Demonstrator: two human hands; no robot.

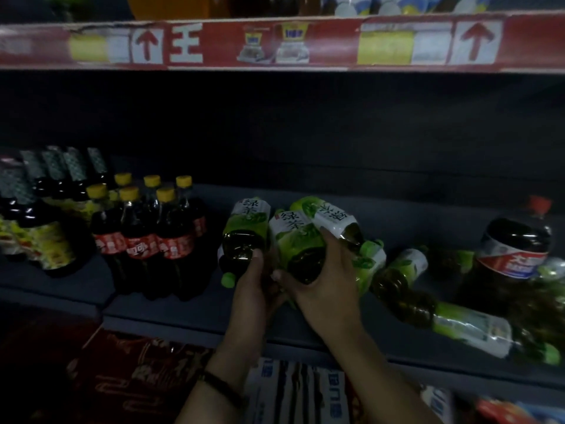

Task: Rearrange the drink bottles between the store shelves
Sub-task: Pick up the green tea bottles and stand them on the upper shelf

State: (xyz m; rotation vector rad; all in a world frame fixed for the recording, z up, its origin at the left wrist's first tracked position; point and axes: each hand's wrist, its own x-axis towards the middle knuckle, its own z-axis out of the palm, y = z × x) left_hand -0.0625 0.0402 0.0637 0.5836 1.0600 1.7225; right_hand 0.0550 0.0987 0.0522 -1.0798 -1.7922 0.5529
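Note:
Several green tea bottles with green and white labels lie on the dark middle shelf (189, 316). My left hand (255, 289) grips the neck end of one green tea bottle (244, 231), which is tilted with its green cap towards me. My right hand (324, 280) grips a second green tea bottle (295, 240) beside it, fingers also touching a third (333, 221). More green tea bottles (400, 273) lie on their sides to the right, one near the front edge (470, 328).
A pack of cola bottles with yellow caps (146, 237) stands left of my hands, darker bottles (42, 215) further left. A large cola bottle with a red cap (513, 249) stands at the right. A red price strip (275, 41) fronts the shelf above. Boxes sit below.

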